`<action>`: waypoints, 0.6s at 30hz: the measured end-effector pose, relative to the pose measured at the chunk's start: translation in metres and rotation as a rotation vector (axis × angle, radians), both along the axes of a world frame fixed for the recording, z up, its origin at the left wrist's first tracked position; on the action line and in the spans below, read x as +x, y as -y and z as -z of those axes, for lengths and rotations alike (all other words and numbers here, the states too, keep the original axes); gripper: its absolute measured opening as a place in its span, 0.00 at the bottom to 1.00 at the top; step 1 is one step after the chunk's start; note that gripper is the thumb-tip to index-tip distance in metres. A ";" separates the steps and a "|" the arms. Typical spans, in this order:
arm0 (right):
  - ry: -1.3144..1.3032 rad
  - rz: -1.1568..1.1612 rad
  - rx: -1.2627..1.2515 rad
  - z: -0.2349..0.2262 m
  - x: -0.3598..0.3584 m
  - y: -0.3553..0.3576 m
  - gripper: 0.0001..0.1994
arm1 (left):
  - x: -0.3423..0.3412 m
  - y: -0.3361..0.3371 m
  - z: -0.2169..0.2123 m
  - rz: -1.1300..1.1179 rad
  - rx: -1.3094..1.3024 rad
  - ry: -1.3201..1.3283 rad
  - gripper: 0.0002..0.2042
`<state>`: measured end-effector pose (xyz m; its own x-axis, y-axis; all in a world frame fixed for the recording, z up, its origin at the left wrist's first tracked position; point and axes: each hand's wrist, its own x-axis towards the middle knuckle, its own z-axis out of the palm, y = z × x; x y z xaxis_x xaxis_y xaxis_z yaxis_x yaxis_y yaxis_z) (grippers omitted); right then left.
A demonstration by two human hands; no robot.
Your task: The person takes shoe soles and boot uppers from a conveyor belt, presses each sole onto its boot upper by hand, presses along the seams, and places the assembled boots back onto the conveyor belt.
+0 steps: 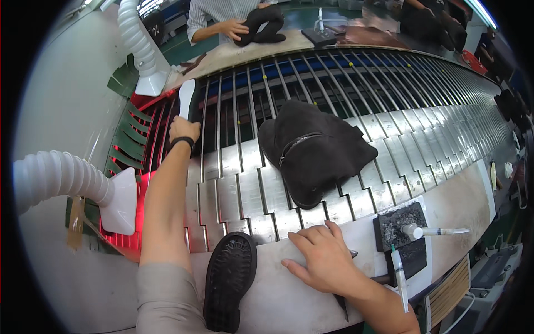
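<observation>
At the far left, my left hand (184, 130) reaches out with its fingers closed round the near end of a shoe sole (187, 94), pale on top with a dark side. That sole is over the conveyor bars beside the red-lit opening. My right hand (325, 259) rests on the near ledge with its fingers spread, and nothing shows in its grasp. Beneath it, a dark tool (342, 309) with a pointed end is partly hidden. Another black sole (231, 278) lies on the ledge between my arms. A pair of black boots (317, 150) lies on the conveyor.
The slatted metal conveyor (389, 133) runs across to the right. Two white hoses with flared nozzles (119, 203) hang at the left. Right of my hand are a black block (397, 222) and syringes (399, 275). Across the conveyor, a person (231, 25) handles another black boot.
</observation>
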<state>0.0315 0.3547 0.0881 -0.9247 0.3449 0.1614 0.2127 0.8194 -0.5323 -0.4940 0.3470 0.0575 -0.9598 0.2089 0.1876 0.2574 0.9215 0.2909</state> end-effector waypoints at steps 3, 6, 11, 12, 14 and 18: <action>-0.016 -0.006 -0.007 0.004 -0.002 0.003 0.27 | 0.032 0.033 -0.010 -0.004 0.196 -0.160 0.40; -0.015 -0.013 0.002 0.005 -0.002 0.006 0.27 | 0.057 0.073 -0.029 0.054 0.292 -0.328 0.41; -0.103 0.027 -0.002 0.012 0.004 0.007 0.25 | 0.136 0.136 -0.078 0.245 0.564 -0.575 0.44; -0.189 0.018 -0.021 0.010 0.003 0.010 0.23 | 0.149 0.160 -0.089 0.299 0.678 -0.520 0.42; -0.284 0.010 -0.048 0.007 0.008 0.026 0.22 | 0.196 0.191 -0.105 0.323 0.792 -0.534 0.41; -0.464 -0.190 -0.142 -0.021 0.065 0.096 0.17 | 0.310 0.264 -0.160 0.509 1.144 -0.316 0.32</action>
